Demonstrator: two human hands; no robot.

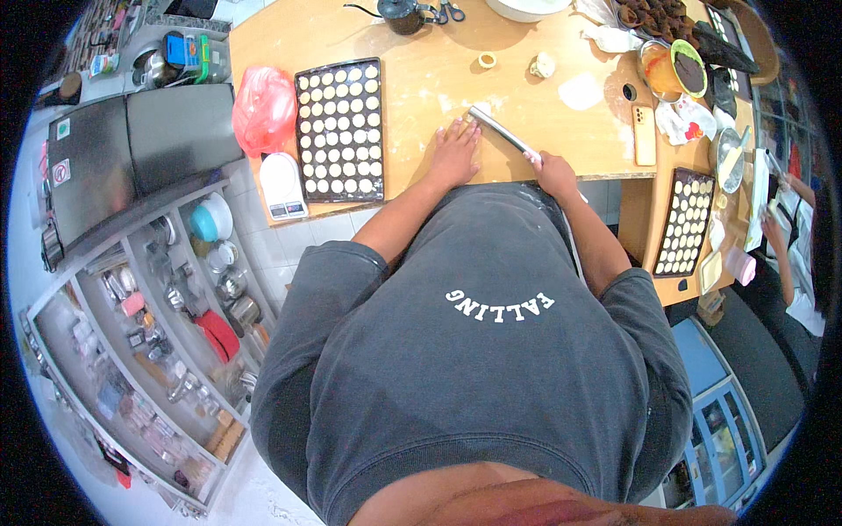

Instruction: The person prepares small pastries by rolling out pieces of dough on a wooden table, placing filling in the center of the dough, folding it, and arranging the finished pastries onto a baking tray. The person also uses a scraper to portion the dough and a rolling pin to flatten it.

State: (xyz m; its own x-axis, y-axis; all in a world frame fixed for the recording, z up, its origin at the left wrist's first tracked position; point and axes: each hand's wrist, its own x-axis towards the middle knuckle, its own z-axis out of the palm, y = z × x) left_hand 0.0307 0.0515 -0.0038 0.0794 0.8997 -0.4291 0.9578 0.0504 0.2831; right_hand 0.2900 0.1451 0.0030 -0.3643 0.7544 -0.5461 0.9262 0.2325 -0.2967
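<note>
Metal rod (pixel 505 134) in right hand (pixel 554 174)

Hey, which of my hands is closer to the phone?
Your right. The right hand, gripping the near end of the grey rod, is to the left of the phone. The left hand is farther left, near the rod's other end.
</note>
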